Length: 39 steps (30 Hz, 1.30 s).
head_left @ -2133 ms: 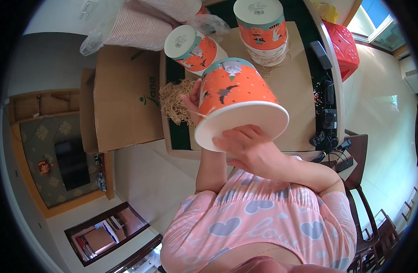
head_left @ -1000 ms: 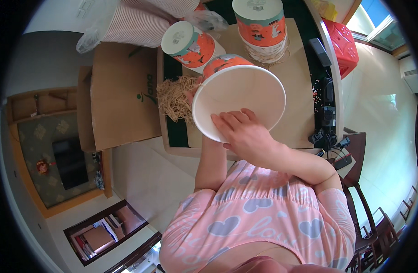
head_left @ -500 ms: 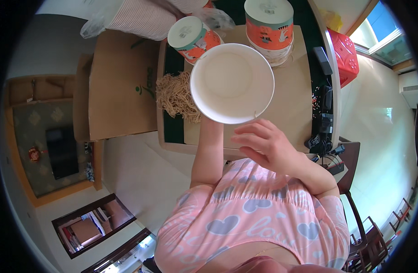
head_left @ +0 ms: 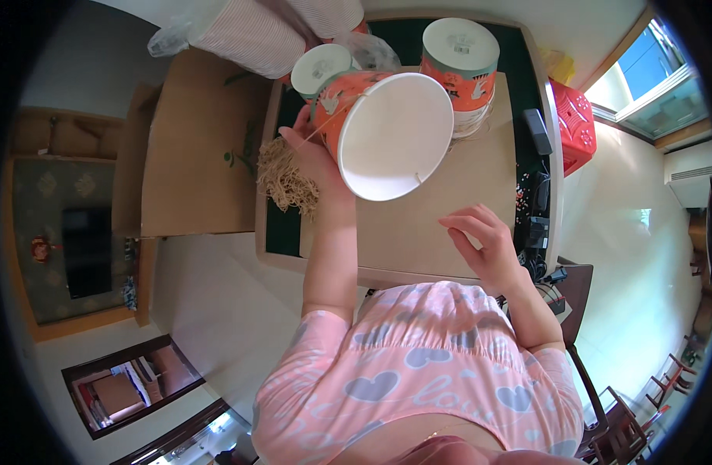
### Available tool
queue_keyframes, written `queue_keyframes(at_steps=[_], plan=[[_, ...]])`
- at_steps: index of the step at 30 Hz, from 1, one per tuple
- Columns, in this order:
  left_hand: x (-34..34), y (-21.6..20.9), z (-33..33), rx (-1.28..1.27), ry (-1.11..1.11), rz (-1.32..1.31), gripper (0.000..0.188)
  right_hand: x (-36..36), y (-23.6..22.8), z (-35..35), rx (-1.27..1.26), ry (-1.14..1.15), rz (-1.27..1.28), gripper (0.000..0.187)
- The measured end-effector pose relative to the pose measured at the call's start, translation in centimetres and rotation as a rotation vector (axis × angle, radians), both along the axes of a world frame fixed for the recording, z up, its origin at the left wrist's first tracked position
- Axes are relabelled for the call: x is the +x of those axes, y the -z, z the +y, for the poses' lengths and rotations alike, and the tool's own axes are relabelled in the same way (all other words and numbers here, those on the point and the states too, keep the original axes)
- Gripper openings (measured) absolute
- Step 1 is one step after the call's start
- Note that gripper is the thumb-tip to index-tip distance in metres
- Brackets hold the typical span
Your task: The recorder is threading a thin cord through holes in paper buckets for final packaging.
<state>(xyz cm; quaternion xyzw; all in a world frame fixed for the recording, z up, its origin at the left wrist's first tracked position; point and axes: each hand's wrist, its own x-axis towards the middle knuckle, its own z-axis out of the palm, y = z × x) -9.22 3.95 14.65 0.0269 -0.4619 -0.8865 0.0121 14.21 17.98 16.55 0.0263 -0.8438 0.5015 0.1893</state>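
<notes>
My left hand [head_left: 315, 155] grips an orange, green and white paper bucket [head_left: 397, 139] from its left side. The bucket is tilted, its white inside facing me. A thin tan string runs along its outer wall, and a short end shows at the lower rim. Empty and held above the board, my right hand [head_left: 484, 242] has its thumb and fingers apart. Beside my left wrist lies a bundle of tan paper-like strings [head_left: 284, 180]. Behind the held bucket, an upside-down bucket [head_left: 322, 63] is partly hidden. Another stack of upturned buckets [head_left: 460, 54] stands farther right, with strings around its base.
A beige board [head_left: 394, 240] covers much of the green tabletop. Left of the table stands a large cardboard box [head_left: 205, 147], with plastic-wrapped stacks of white cups [head_left: 251, 35] above it. Black adapters and cables [head_left: 536, 232] line the right edge. A red stool [head_left: 574, 128] stands beyond.
My left hand has turned the bucket, tilting its mouth rightward and bringing its printed side into view. My right hand has drawn away from the rim, to the right.
</notes>
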Motion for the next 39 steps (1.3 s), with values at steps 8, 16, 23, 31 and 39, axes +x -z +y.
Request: queue_keyframes(at_steps=[8, 16, 23, 31, 39], plan=[[-5.7, -7.4, 6.5, -0.354, -0.357, 0.745, 0.046, 1.3, 1.5, 2.1, 0.011, 0.043, -0.081, 0.018], [-7.3, -6.7, 16.0, -0.872, -0.231, 1.552, 0.021, 1.3, 1.9, 3.9, 0.011, 0.106, -0.061, 0.017], [-2.6, -1.0, 16.5, -1.31, 0.193, 1.618, 0.059, 0.1, 3.5, 6.7, 0.023, 0.149, -0.096, 0.016], [-1.5, -0.8, 14.6, -1.606, 0.467, 1.562, 0.092, -4.1, 5.4, 5.8, -0.056, 0.029, -0.132, 0.019], [-6.4, -0.4, 7.1, -1.4, 0.005, 1.228, 0.053, -3.3, 7.3, 4.5, 0.067, -0.028, -0.301, 0.023]])
